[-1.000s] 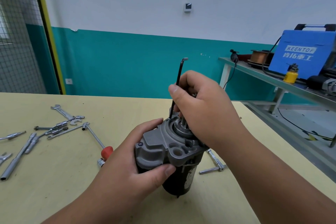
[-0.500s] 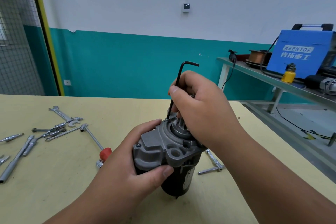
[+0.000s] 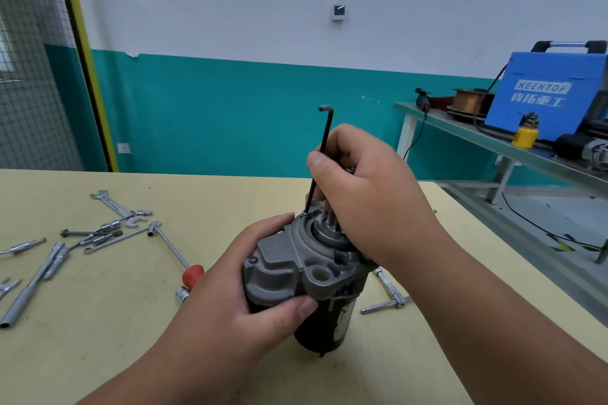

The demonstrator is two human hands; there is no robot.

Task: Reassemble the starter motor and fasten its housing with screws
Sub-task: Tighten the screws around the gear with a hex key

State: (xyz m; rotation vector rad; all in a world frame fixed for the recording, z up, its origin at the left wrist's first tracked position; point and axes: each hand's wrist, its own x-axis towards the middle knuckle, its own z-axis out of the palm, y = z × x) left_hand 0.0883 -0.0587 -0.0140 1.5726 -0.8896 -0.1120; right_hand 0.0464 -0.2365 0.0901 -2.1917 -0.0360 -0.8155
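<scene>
Bright, even indoor light; source out of view. Weak soft shadows under tools on table, darker patch at foot of starter motor. Focus sharp. Wide-angle bend at edges: yellow post far left leans.

left hand curled, gripping — right hand above, pinching

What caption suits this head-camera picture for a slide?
Left hand grips the starter motor standing on the table; right hand pinches a hex key, tip down on the housing.
</scene>
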